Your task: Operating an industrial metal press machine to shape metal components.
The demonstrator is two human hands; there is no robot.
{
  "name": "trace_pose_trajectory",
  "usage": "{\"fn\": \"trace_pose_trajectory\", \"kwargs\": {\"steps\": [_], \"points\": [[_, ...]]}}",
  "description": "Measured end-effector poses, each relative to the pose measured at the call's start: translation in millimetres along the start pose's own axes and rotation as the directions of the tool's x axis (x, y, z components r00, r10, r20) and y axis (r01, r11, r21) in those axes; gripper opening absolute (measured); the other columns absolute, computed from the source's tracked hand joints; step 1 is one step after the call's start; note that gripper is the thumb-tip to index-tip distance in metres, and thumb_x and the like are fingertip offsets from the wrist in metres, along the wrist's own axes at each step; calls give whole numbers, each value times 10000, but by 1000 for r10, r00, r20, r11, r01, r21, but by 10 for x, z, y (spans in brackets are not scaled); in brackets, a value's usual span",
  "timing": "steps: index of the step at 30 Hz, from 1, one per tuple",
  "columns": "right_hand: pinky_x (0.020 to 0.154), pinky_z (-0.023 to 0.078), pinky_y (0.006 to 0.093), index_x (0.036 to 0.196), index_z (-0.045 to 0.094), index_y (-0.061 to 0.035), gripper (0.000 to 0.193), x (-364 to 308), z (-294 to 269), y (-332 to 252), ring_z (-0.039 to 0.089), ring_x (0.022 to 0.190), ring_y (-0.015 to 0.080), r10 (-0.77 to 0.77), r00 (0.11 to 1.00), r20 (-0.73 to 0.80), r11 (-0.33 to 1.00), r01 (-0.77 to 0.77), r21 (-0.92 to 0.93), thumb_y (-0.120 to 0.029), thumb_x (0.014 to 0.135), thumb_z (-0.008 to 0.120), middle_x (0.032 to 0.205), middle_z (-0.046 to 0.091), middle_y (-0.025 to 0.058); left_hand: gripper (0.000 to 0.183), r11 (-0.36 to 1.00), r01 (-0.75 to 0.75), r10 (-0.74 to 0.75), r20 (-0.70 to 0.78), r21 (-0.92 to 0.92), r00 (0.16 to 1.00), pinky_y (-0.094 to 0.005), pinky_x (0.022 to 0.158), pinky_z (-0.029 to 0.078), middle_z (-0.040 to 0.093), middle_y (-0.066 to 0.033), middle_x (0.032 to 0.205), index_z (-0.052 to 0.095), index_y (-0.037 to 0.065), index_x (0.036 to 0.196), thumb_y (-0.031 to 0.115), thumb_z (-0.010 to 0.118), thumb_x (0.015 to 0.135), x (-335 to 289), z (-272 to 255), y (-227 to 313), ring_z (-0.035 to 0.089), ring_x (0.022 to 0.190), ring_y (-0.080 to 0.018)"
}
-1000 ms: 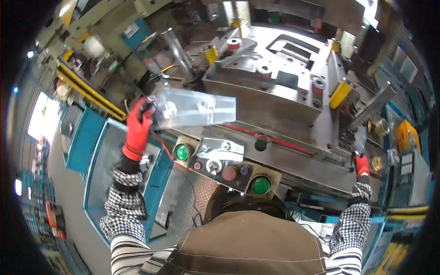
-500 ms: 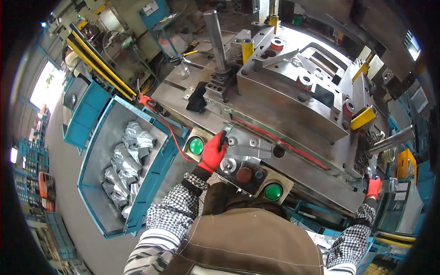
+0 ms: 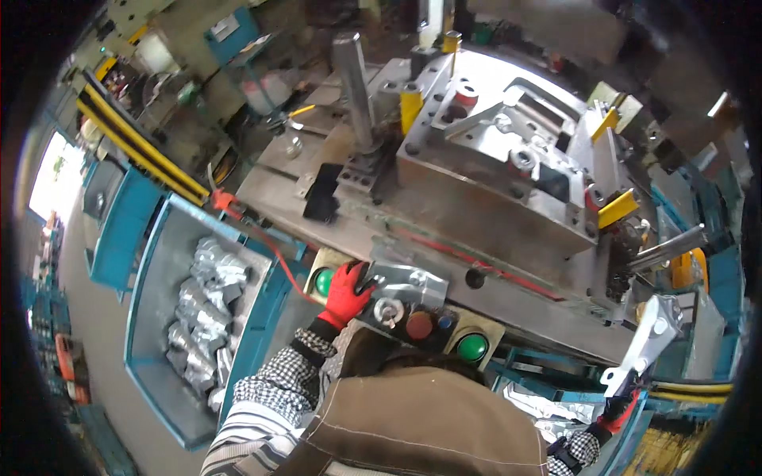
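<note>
My left hand (image 3: pixel 347 293), in a red glove with dark fingertips, is at the left end of a grey stamped metal part (image 3: pixel 409 284). Its fingers are bent and closed at the part's edge; the exact grip is partly hidden. The part lies along the front edge of the press bed, just above a control panel (image 3: pixel 386 312). Far to the right, my right hand (image 3: pixel 621 406), also red-gloved, is closed on the lower end of a long, shiny metal bracket (image 3: pixel 649 337). That bracket is tilted upward, clear of the bed.
A large steel die (image 3: pixel 492 190) with yellow blocks and upright posts fills the bed. Green buttons (image 3: pixel 471 347) and a red button (image 3: pixel 419 324) sit before me. A blue bin (image 3: pixel 143 333) at left holds several metal parts. A red cable (image 3: pixel 278 254) crosses beside it.
My right hand has moved away from the bed's right end toward me, raising the bracket into full view. The left-hand part has come slightly closer to the panel. The whole view has shifted.
</note>
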State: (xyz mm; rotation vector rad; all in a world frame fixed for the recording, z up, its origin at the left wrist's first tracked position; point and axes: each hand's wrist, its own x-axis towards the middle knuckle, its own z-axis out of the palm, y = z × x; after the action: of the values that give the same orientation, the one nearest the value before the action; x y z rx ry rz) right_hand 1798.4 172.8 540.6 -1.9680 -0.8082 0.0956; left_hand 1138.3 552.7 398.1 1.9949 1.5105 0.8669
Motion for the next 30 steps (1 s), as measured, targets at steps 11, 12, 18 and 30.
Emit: {"fn": "trace_pose_trajectory", "kwargs": {"steps": [11, 12, 18, 30], "points": [[946, 510, 317, 1318, 621, 33, 446, 1547, 2401, -3392, 642, 1063, 163, -362, 738, 569, 902, 124, 413, -103, 900, 701, 1197, 696, 80, 482, 975, 47, -36, 55, -215, 998, -467, 931, 522, 685, -208, 1193, 601, 38, 1337, 187, 722, 895, 180, 164, -315, 651, 1098, -399], [923, 517, 309, 1303, 634, 30, 433, 1833, 2614, -3477, 647, 1031, 151, -355, 688, 633, 906, 87, 414, -112, 902, 711, 1172, 706, 71, 491, 977, 25, -12, 60, -211, 998, -462, 938, 519, 680, -206, 1209, 599, 39, 1343, 181, 726, 890, 177, 66, -256, 645, 1110, -398], [920, 520, 295, 1308, 649, 22, 442, 3479, 3235, -3106, 652, 1015, 142, -153, 454, 878, 987, 35, 154, -154, 912, 739, 1174, 723, 68, 517, 910, -33, -20, -125, -413, 992, -417, 982, 505, 666, -181, 1249, 609, 11, 1351, 87, 731, 855, 46, -409, -239, 634, 1159, -342], [974, 514, 362, 1297, 655, -13, 468, 3463, 4338, -3213, 637, 1139, 253, 51, 357, 933, 940, 299, -165, -208, 886, 764, 1249, 690, 147, 439, 712, 258, -553, -295, -653, 779, -374, 1027, 499, 670, -137, 1279, 580, -16, 1368, 7, 645, 935, -1025, -1294, -1234, 644, 1170, -238]]}}
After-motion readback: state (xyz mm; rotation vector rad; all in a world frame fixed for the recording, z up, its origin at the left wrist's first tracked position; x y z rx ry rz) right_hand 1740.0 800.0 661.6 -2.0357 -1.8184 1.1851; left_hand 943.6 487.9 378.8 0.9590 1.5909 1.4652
